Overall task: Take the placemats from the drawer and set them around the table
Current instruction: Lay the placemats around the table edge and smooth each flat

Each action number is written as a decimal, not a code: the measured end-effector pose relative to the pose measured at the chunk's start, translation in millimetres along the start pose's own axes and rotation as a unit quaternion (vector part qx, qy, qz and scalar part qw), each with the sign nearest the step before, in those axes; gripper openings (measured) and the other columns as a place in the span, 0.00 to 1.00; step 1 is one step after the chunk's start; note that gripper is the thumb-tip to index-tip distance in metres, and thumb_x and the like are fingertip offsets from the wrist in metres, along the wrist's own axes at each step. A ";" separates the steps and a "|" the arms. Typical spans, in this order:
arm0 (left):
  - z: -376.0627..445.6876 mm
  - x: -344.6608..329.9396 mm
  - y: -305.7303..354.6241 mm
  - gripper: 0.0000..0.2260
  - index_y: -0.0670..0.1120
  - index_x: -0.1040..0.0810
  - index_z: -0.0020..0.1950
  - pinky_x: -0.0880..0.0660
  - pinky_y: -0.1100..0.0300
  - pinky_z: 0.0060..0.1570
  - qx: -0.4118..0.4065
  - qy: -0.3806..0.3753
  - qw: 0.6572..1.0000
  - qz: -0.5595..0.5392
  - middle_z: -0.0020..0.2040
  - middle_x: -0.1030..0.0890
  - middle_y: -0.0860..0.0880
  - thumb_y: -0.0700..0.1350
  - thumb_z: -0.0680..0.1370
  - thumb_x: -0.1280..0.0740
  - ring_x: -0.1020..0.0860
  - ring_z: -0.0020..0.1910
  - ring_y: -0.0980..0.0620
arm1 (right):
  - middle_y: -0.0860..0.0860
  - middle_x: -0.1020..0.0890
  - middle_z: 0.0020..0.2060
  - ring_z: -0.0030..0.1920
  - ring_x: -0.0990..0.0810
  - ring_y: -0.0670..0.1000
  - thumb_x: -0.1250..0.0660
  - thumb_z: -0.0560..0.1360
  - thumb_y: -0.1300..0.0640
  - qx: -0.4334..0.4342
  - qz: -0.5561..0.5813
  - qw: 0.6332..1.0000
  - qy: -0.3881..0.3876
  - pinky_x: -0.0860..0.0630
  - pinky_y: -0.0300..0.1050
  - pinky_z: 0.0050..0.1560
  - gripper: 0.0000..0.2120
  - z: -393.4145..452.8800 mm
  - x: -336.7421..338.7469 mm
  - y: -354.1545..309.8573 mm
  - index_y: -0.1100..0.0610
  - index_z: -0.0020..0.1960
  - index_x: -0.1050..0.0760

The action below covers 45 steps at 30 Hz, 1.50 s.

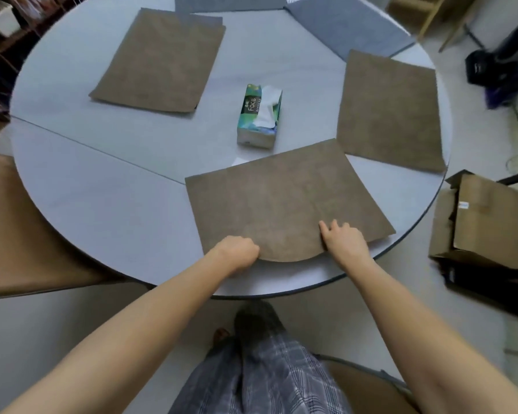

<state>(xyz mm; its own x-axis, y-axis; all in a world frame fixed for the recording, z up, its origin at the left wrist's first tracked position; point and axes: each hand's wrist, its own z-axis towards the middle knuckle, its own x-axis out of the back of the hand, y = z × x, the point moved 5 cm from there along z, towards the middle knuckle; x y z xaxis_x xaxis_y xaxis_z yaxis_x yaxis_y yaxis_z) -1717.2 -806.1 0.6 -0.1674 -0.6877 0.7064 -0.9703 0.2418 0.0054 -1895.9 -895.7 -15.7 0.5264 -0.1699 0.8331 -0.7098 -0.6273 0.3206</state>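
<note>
A brown placemat (281, 198) lies at the near edge of the round grey table (108, 180). Its near edge bows up between my hands. My left hand (240, 252) grips that edge with curled fingers. My right hand (343, 239) pinches the same edge further right, fingers on top of the mat. Two more brown placemats lie flat, one at the far left (162, 59) and one at the right (391, 112). Two grey placemats sit at the far side, one at the top middle (228, 3) and one at the top right (347, 23).
A green tissue box (260, 115) stands in the middle of the table. A brown chair seat (18, 231) is at the left, another behind me (368, 386). Cardboard boxes (485, 219) sit on the floor at the right. My leg and foot (257, 324) are below the table's edge.
</note>
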 end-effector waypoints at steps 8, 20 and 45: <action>25.1 27.7 -42.7 0.22 0.49 0.25 0.63 0.26 0.51 0.54 0.063 0.101 0.969 -0.216 0.61 0.22 0.47 0.62 0.79 0.42 0.24 0.59 0.45 | 0.58 0.35 0.67 0.62 0.29 0.61 0.42 0.75 0.64 -0.008 0.164 0.969 -0.184 0.28 0.53 0.54 0.28 4.5 -3.5 18.6 0.54 0.73 0.42; 133.6 73.2 -49.9 0.52 0.53 0.60 0.79 0.57 0.34 0.72 0.105 0.129 0.967 -0.195 0.79 0.62 0.46 0.70 0.67 0.32 0.63 0.77 0.41 | 0.61 0.34 0.66 0.66 0.34 0.61 0.34 0.74 0.43 -0.293 0.340 0.893 -0.001 0.34 0.55 0.63 0.32 91.5 -12.9 114.8 0.62 0.68 0.39; 179.0 102.3 -62.9 0.55 0.56 0.54 0.78 0.46 0.28 0.67 0.143 0.176 0.951 -0.210 0.76 0.48 0.44 0.73 0.60 0.30 0.48 0.74 0.39 | 0.59 0.26 0.52 0.55 0.30 0.61 0.41 0.79 0.53 -0.249 0.398 0.877 0.102 0.35 0.52 0.56 0.08 107.8 -42.2 148.0 0.59 0.49 0.29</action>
<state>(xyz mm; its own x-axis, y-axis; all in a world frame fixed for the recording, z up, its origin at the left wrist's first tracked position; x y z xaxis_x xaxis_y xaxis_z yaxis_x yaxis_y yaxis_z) -1704.6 -1014.2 -54.2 0.2655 -0.3981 0.8781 -0.9549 -0.2343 0.1825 -1972.7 -1063.3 -52.1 -0.2882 -0.2325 0.9289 -0.9573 0.0464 -0.2854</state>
